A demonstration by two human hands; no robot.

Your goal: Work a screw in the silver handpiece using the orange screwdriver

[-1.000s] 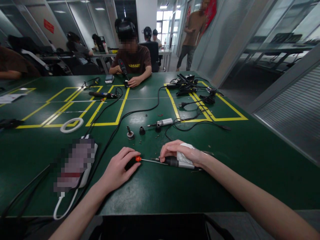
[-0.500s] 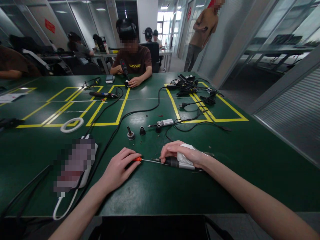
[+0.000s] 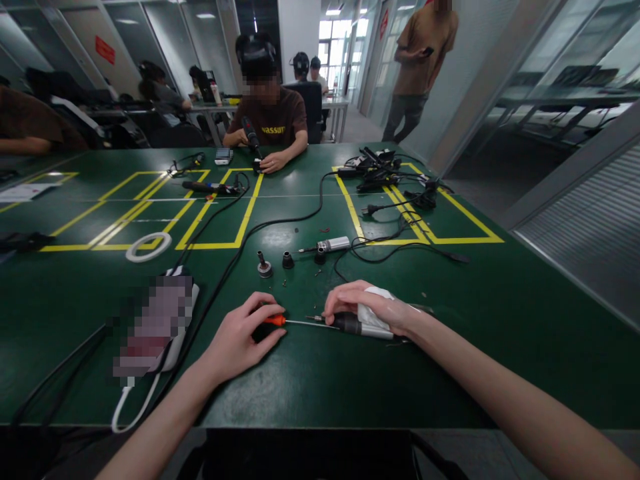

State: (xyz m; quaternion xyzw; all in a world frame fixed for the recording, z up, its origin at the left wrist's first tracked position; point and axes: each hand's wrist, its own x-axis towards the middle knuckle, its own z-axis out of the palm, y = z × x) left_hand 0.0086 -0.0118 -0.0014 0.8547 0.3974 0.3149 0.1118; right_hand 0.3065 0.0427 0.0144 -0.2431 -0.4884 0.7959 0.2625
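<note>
My left hand (image 3: 247, 333) rests on the table with its fingers curved and apart around the orange handle of a screwdriver (image 3: 275, 321). Thumb and fingertips stand off the handle. The thin shaft points right, toward a black-and-silver pen-shaped tool (image 3: 367, 329) with a narrow metal tip. Over that tool lies my right hand (image 3: 363, 299), closed around a crumpled white tissue (image 3: 373, 305), its fingertips by the tool's black front part. Whether those fingers also grip the tool is hidden. Farther off lie a silver cylinder-bodied tool (image 3: 334, 244), black conical caps (image 3: 288, 260) and a round metal-based part (image 3: 265, 267).
A phone-like object (image 3: 155, 323) with a white cable lies at left, near a white tape ring (image 3: 149, 247). Black cables (image 3: 280, 219) cross the table. A heap of black cabled tools (image 3: 375, 170) lies at far right. Across the table, a person (image 3: 270, 120) holds a power tool.
My left thumb and fingers have spread away from the screwdriver handle. My right hand stays over the tool with the tissue. The view has shifted slightly.
</note>
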